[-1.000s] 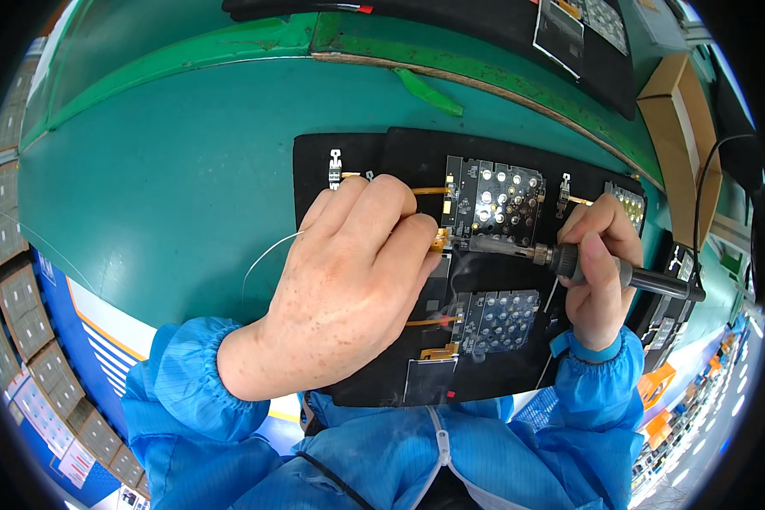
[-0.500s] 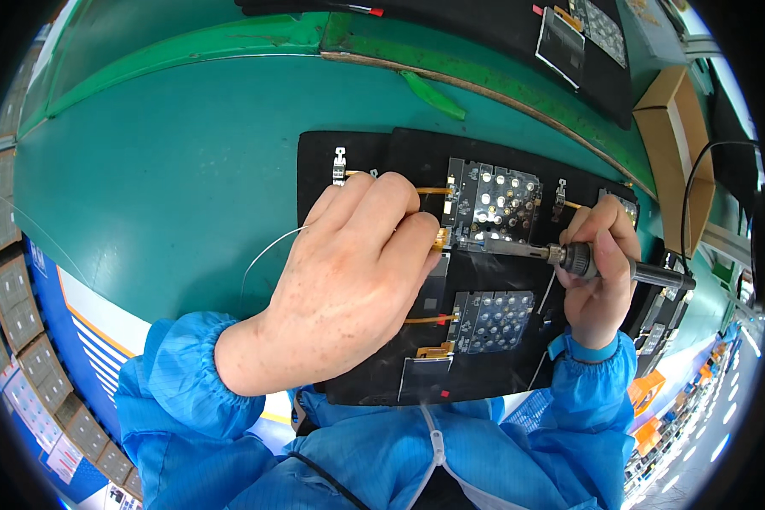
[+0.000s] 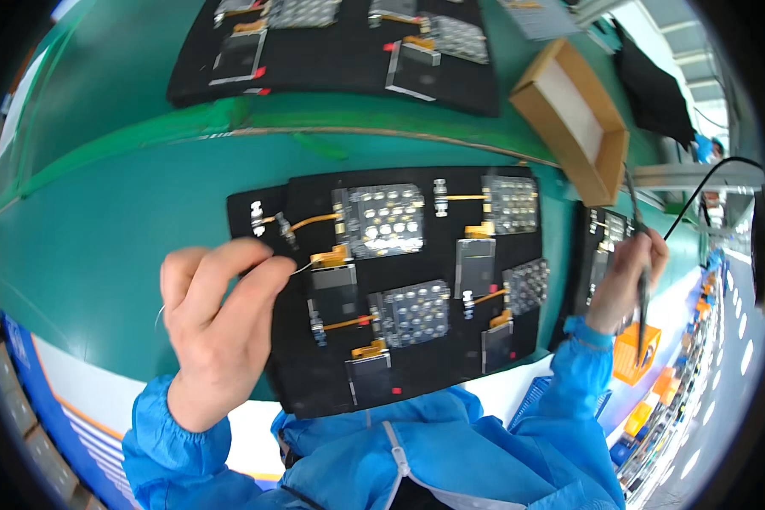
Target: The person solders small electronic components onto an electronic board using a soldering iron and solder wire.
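Observation:
My left hand [image 3: 225, 327] pinches a thin solder wire [image 3: 316, 260] between thumb and forefinger. The wire's tip ends near the orange flex cable [image 3: 330, 255] of a small display panel [image 3: 335, 291]. That panel lies beside a circuit board [image 3: 387, 221] with round keypad contacts, on a black foam mat [image 3: 433, 374]. Off to the mat's right, my right hand [image 3: 622, 285] is closed around a soldering iron [image 3: 643, 327], blurred by motion. More keypad boards [image 3: 412, 314] with displays and orange flex cables lie on the same mat.
Beyond a green ledge [image 3: 272, 123], another black mat [image 3: 331, 81] carries similar boards. An open cardboard box [image 3: 608, 161] stands at the far right. A black cable [image 3: 707, 174] arches above my right hand. Orange bins [image 3: 636, 353] show at the right.
My right hand has lifted the soldering iron off the board and swung it right. My left hand has drawn back left with the solder wire. The view has shifted, showing more of the far mat.

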A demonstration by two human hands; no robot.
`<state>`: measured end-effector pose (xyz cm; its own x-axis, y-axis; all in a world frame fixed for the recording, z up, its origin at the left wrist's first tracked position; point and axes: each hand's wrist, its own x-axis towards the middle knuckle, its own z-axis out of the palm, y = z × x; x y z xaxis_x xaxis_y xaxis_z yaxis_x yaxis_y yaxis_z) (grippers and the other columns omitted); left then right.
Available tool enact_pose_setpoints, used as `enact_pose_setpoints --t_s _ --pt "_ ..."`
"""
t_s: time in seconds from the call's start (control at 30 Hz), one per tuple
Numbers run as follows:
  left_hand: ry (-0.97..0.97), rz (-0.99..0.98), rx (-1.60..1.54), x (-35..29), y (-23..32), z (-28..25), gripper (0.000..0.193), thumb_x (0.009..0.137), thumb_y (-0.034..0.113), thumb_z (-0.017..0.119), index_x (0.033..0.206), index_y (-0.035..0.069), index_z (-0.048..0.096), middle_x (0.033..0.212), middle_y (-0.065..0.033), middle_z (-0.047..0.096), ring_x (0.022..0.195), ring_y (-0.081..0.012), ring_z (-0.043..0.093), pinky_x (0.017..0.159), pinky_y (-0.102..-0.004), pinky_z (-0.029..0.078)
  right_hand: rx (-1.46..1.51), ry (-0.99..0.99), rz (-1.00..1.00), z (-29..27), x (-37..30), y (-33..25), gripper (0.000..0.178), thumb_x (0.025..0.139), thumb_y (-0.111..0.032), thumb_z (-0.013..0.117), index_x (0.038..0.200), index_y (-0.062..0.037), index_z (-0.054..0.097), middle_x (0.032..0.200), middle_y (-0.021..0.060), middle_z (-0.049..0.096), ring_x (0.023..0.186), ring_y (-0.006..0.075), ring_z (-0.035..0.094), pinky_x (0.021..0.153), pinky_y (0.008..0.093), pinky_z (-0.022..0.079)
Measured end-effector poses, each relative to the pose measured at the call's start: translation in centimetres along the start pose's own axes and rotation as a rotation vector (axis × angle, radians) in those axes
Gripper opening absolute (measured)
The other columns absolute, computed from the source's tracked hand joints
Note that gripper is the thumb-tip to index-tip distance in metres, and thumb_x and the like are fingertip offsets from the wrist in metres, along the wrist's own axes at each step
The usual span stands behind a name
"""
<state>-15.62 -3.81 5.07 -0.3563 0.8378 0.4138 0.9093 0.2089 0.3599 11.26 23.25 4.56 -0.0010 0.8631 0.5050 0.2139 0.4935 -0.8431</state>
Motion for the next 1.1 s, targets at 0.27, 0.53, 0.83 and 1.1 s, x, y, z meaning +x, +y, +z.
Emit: enact_pose_setpoints --t_s 0.27,0.53,0.83,1.1 --pt "0.132 -0.146 -0.258 -2.8 0.5 0.6 0.020 0.066 -0.008 0.070 0.081 0.001 0.060 0.086 -0.0107 0.055 0.077 -0.0235 0.055 0.061 -0.0311 0.046 0.202 -0.216 0.148 -1.1 0.9 0.6 0.020 0.089 -0.025 0.057 0.088 -0.0054 0.052 0.065 -0.0025 0.042 0.052 0.0019 0.032 0.045 0.0173 0.023" --pt "-0.072 -0.082 -0.248 -3.7 1.6 1.7 0.020 0.062 -0.005 0.072 0.077 0.003 0.062 0.082 -0.0069 0.057 0.072 -0.0224 0.053 0.059 -0.0311 0.043 0.414 -0.930 0.489 4.0 -8.9 -3.5 0.026 0.083 -0.030 0.057 0.080 -0.0056 0.048 0.072 0.0008 0.047 0.053 0.0030 0.036 0.046 0.0188 0.027" --pt "-0.088 -0.045 -0.274 -4.3 1.9 2.9 0.020 0.061 -0.006 0.072 0.077 0.001 0.062 0.082 -0.0078 0.057 0.071 -0.0218 0.053 0.058 -0.0302 0.042 0.383 -0.990 0.605 6.0 -9.9 -3.2 0.024 0.084 -0.026 0.057 0.074 -0.0075 0.045 0.066 -0.0013 0.045 0.055 0.0026 0.036 0.048 0.0182 0.028" --pt "-0.092 -0.022 -0.254 -4.2 1.7 3.6 0.021 0.060 -0.006 0.072 0.076 0.001 0.062 0.082 -0.0080 0.057 0.070 -0.0219 0.053 0.056 -0.0297 0.042 0.375 -1.030 0.564 6.2 -10.1 -3.3 0.022 0.083 -0.022 0.057 0.075 -0.0061 0.045 0.067 -0.0009 0.046 0.057 0.0030 0.037 0.051 0.0188 0.029"
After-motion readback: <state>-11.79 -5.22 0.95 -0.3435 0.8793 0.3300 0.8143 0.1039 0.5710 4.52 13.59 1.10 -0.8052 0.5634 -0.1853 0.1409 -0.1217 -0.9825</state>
